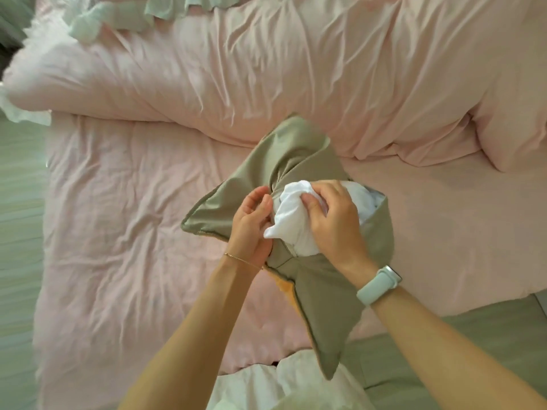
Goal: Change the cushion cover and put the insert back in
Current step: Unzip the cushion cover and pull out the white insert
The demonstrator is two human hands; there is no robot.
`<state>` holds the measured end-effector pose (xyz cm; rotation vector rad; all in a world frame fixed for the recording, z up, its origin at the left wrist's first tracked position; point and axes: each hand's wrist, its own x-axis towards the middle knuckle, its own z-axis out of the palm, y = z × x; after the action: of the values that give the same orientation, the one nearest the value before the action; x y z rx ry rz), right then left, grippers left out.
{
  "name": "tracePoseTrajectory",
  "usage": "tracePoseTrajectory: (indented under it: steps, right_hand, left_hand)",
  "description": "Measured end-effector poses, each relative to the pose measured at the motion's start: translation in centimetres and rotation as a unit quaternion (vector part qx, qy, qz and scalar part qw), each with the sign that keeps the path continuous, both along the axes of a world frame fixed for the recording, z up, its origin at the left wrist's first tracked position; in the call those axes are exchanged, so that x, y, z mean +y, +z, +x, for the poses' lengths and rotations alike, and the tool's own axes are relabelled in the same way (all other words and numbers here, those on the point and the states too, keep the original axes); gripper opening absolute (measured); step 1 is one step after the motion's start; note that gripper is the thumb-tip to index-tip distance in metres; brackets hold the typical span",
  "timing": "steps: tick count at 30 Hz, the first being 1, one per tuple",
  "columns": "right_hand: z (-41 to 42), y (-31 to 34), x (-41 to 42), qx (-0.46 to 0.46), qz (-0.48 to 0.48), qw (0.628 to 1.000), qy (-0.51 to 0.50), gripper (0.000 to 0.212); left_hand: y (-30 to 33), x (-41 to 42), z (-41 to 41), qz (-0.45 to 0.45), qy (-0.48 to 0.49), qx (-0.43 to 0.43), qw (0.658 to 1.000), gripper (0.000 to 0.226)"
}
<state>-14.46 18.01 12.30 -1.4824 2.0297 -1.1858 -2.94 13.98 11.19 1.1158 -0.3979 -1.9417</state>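
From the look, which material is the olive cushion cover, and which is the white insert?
Cushion cover: probably a smooth woven fabric, matte with slight sheen; it folds in broad, soft creases. Insert: thin white cloth shell, likely cotton or polyester; it bunches into fine wrinkles under the right hand.

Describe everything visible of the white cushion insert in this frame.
The white insert looks like soft, crumpled fabric, bunched into a wad. It sticks partly out of the opening of the olive-green cover, which lies on the pink bed; the rest is hidden inside. The right hand grips its bunched top, and the left hand holds the cover's edge beside it.
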Motion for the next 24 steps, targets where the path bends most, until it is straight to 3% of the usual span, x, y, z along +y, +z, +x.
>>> tracePoseTrajectory:
  steps: [2, 4, 7, 11, 16, 19, 22, 24]
  right_hand:
    - [0.0, 0.7, -1.2, 0.054, -0.06, 0.996, 0.05, 0.018]
    - [-0.2, 0.0, -1.9, 0.101, -0.09, 0.985, 0.109, 0.02]
    - [-0.8, -3.9, -1.6, 0.163, -0.065, 0.968, 0.181, 0.024]
    - [-1.4, -11.3, 0.7, 0.209, 0.038, 0.953, 0.214, 0.03]
    - [2.1, -13.2, 0.7, 0.242, 0.02, 0.952, 0.185, 0.03]
    - [2.6, -12.9, 0.1, 0.3, -0.009, 0.946, 0.122, 0.024]
    - [2.6, -14.1, 0.7, 0.321, -0.025, 0.936, 0.145, 0.02]
    - [2.8, -15.4, 1.3, 0.336, 0.004, 0.928, 0.161, 0.03]
  left_hand:
    - [0.5, 0.1, 0.6, -0.021, 0.034, 0.03, 0.999, 0.018]
    - [0.2, 0.6, 1.3, -0.04, 0.021, -0.02, 0.999, 0.017]
    - [-1.8, 1.5, 2.1, -0.013, -0.051, -0.233, 0.971, 0.015]
    - [-4.9, 1.9, 3.2, -0.061, -0.061, -0.456, 0.886, 0.008]
    - [-7.6, 1.2, 3.5, -0.112, -0.104, -0.499, 0.853, 0.011]
    - [-10.0, 0.9, 3.6, -0.091, -0.108, -0.518, 0.844, 0.012]
    - [-11.5, 0.3, 3.6, -0.059, -0.083, -0.518, 0.849, 0.006]
    - [-12.4, 0.0, 3.3, -0.048, -0.077, -0.53, 0.843, 0.017]
